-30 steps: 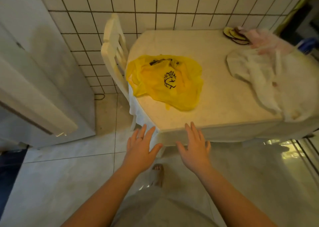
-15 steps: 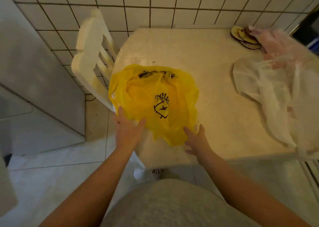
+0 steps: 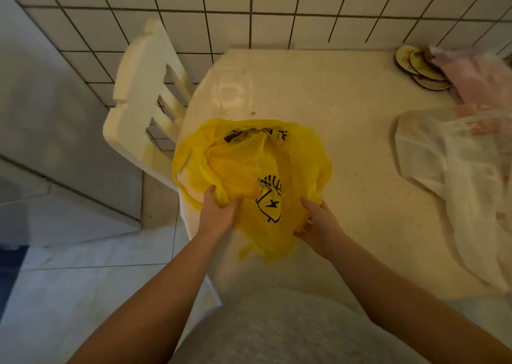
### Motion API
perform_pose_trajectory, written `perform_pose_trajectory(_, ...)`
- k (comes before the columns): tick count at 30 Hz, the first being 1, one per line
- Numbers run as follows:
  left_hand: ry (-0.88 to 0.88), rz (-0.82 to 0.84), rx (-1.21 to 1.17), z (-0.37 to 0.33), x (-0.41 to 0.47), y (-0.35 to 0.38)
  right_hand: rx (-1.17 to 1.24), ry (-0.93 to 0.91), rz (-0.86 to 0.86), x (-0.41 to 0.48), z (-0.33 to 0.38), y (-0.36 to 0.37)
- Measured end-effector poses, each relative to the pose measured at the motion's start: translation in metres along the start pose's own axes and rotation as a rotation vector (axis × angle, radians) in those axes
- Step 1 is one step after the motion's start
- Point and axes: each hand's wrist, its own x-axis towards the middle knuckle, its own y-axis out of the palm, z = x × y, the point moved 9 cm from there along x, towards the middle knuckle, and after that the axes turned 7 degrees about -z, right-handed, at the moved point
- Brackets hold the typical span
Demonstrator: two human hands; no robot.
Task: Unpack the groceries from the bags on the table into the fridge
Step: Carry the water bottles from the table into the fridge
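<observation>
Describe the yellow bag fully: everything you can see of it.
The yellow bag is thin, translucent, crinkled plastic with black printed logos, one near its front, others bunched at the far side. It lies slumped on the pale table near its left corner. A handle loop shows at its left. The left hand and right hand grip its near edge from either side. Contents not visible.

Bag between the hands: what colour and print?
Yellow bag with a black printed logo; head view.
</observation>
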Motion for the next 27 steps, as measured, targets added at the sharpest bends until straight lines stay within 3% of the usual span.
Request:
perform_pose_trajectory(17, 0.100, -0.018, -0.042, -0.154, 0.180, 0.062, 0.108, -0.122, -0.007, 0.114, 0.180, 0.140)
perform_pose_trajectory(27, 0.251, -0.020, 0.003, -0.244, 0.291, 0.088, 0.141, -0.202, 0.057, 0.184, 0.273, 0.209)
